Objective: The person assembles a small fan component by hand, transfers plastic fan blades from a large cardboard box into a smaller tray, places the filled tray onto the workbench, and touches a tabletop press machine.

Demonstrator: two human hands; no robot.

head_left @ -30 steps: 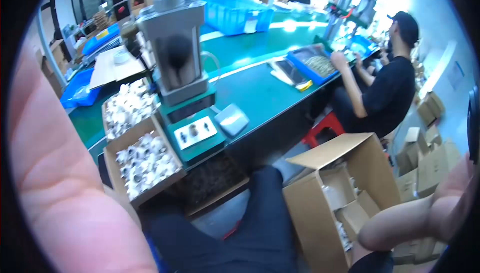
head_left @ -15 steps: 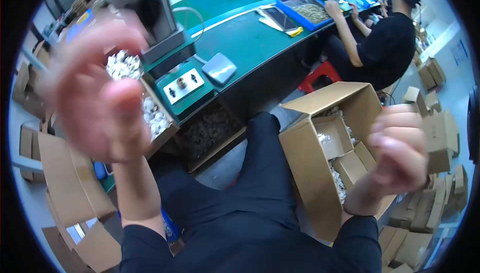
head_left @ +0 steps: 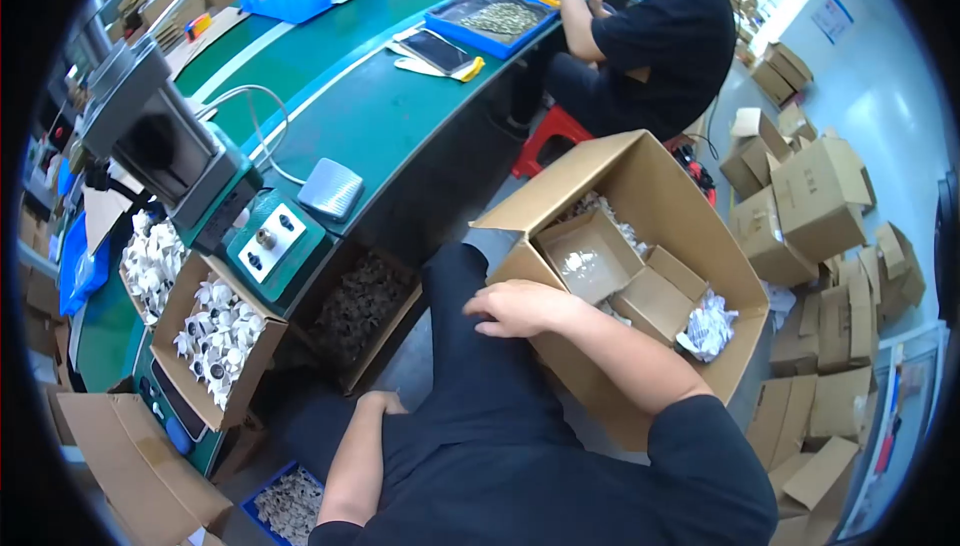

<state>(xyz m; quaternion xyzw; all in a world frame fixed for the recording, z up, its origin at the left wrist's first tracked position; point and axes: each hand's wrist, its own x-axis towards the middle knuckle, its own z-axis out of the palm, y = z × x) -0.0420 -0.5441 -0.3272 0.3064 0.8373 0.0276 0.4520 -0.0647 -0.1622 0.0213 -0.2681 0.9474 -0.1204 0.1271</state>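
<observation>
you just dropped both hands to your lap, so your view's unblocked. right hand (head_left: 515,308) looks empty, fingers loosely open beside the big open brown cardboard box (head_left: 690,216), centre-right; left hand's (head_left: 378,405) fingers, can't tell.

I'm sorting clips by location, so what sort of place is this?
Probably a small-parts assembly workshop: a press-like machine stands beside boxed white parts, a co-worker sits farther along the green bench, and cardboard cartons are piled on the other side.
</observation>
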